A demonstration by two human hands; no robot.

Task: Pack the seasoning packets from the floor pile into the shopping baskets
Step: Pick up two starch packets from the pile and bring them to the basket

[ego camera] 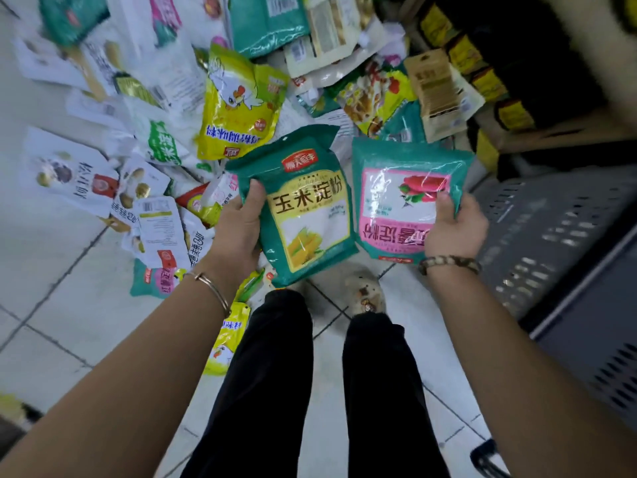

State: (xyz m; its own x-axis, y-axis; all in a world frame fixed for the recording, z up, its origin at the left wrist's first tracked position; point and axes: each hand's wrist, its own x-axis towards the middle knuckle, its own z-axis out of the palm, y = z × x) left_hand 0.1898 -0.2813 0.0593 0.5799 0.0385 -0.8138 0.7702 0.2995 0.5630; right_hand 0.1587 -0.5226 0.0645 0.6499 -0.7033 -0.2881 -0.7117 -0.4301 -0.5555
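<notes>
Right now, in the head view, your left hand (241, 225) grips one teal corn-starch packet (306, 215) by its left edge, thumb across the front. Your right hand (455, 229) pinches one teal pink-label packet (403, 201) by its right edge. Both packets hang above the tiled floor, just in front of the floor pile (172, 132). That makes two in hand, one each. They look like soft, powder-filled pouches in slick film, probably saggy and fairly heavy, so support them from underneath. The pile overlaps too much to count. One grey shopping basket (551, 236) sits to your right, and a second perforated wall nearer you may be another.
</notes>
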